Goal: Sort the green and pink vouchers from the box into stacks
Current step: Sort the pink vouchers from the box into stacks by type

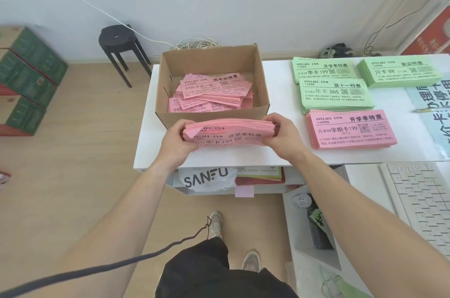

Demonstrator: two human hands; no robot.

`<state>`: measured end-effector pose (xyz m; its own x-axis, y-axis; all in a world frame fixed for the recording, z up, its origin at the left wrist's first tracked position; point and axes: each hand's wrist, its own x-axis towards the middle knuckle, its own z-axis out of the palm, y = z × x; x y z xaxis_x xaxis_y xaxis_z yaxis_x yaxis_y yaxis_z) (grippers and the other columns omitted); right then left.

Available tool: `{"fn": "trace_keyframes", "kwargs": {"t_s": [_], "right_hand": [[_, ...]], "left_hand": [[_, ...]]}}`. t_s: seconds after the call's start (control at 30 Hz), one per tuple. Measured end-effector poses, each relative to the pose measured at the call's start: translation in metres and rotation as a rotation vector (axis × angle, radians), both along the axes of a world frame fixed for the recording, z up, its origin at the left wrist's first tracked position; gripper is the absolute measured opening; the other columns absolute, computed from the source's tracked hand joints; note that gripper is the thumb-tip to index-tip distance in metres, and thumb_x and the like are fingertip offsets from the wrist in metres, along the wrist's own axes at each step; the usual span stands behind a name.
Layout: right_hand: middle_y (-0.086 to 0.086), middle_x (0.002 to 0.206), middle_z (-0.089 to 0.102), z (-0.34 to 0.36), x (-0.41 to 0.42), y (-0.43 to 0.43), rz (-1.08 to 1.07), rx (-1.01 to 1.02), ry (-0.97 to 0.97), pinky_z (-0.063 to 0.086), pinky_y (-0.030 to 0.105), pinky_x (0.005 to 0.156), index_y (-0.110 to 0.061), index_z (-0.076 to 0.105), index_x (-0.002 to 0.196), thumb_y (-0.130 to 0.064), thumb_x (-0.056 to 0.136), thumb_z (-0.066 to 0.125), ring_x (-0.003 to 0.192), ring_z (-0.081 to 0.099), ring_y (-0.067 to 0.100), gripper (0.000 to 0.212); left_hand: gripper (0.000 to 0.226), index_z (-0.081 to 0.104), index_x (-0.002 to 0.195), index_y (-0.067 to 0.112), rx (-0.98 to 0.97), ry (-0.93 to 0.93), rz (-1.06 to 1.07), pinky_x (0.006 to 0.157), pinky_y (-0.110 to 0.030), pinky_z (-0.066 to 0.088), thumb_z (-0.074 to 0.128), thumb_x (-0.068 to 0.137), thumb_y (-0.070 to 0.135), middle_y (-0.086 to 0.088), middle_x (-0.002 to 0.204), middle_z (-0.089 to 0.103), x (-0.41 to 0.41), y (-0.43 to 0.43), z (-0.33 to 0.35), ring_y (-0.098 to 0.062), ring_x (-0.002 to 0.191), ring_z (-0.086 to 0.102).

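Left hand (175, 139) and right hand (283, 135) grip the ends of a pink voucher bundle (229, 132) — just in front of the box (211, 115) (more pink vouchers (214, 93) lie loose inside it) — with sorted stacks (350, 130) on the surface (276, 78) right of the box.

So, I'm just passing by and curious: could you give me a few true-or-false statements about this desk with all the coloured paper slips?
1. The left hand and the right hand grip a pink bundle of paper vouchers, one at each end. True.
2. The brown cardboard box is empty. False: the brown cardboard box holds loose pink vouchers.
3. Three green voucher stacks lie on the white table. True.
4. No pink vouchers lie stacked on the table yet. False: one pink stack lies by the green ones, nearer the person.
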<state>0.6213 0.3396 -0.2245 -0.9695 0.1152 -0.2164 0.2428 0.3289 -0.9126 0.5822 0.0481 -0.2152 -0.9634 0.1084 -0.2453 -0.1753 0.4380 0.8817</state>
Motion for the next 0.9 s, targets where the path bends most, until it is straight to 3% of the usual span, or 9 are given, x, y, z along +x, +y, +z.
{"fn": "trace_keyframes", "kwargs": {"t_s": [0.13,0.23,0.3,0.4,0.5,0.73,0.9], "right_hand": [[-0.004,0.089,0.069,-0.018,0.009,-0.005,0.026,0.027,-0.012,0.048,0.017,0.070,-0.022,0.063,0.097,0.010,0.080,0.071,0.076,0.062,0.008,0.037],[-0.004,0.097,0.073,-0.025,0.011,-0.010,-0.006,-0.034,-0.039,0.053,0.020,0.076,-0.020,0.066,0.103,0.004,0.082,0.073,0.087,0.067,0.011,0.033],[-0.006,0.098,0.074,-0.025,0.008,-0.014,-0.018,-0.029,-0.033,0.055,0.021,0.078,-0.024,0.066,0.102,0.003,0.081,0.075,0.091,0.069,0.011,0.035],[-0.010,0.096,0.071,-0.021,0.004,-0.013,-0.026,-0.001,-0.025,0.050,0.011,0.073,-0.023,0.065,0.103,0.008,0.079,0.075,0.088,0.067,0.002,0.040],[-0.005,0.096,0.071,-0.017,0.002,-0.008,-0.035,-0.028,-0.009,0.052,0.017,0.073,-0.021,0.064,0.103,0.010,0.077,0.076,0.085,0.067,0.006,0.042],[-0.006,0.103,0.067,-0.015,-0.002,-0.011,-0.012,-0.010,0.027,0.053,0.018,0.077,-0.024,0.057,0.116,0.007,0.076,0.076,0.090,0.065,0.004,0.054],[-0.009,0.089,0.068,-0.016,-0.001,-0.010,0.011,0.040,0.017,0.046,0.009,0.068,-0.020,0.063,0.101,0.007,0.077,0.077,0.071,0.061,-0.010,0.038]], "left_hand": [[0.050,0.057,0.113,0.019,-0.017,-0.050,0.007,0.078,-0.012,0.046,0.070,0.077,-0.012,0.008,0.104,0.066,0.012,0.003,-0.022,-0.012,0.098,0.065],[0.053,0.056,0.119,0.020,0.074,-0.089,0.046,0.078,-0.007,0.046,0.073,0.078,-0.010,0.008,0.109,0.067,0.016,0.006,-0.027,0.006,0.093,0.063],[0.053,0.058,0.121,0.020,0.086,-0.092,0.042,0.086,-0.016,0.049,0.073,0.078,-0.008,0.007,0.111,0.069,0.014,0.007,-0.027,0.004,0.097,0.064],[0.051,0.060,0.120,0.019,0.078,-0.077,0.025,0.095,-0.031,0.053,0.073,0.078,-0.007,0.005,0.112,0.071,0.008,0.002,-0.023,-0.011,0.103,0.067],[0.053,0.058,0.125,0.016,0.148,-0.069,0.001,0.095,-0.033,0.054,0.076,0.080,-0.007,0.003,0.117,0.071,0.006,-0.007,-0.018,-0.009,0.105,0.067],[0.055,0.058,0.130,0.020,0.197,-0.045,0.000,0.100,-0.036,0.053,0.080,0.081,0.033,0.007,0.120,0.071,0.010,-0.005,-0.012,-0.010,0.111,0.065],[0.076,0.047,0.133,0.038,0.025,0.053,-0.031,0.089,-0.017,0.049,0.089,0.074,0.017,0.020,0.123,0.060,0.014,-0.002,-0.009,0.002,0.110,0.059]]}}
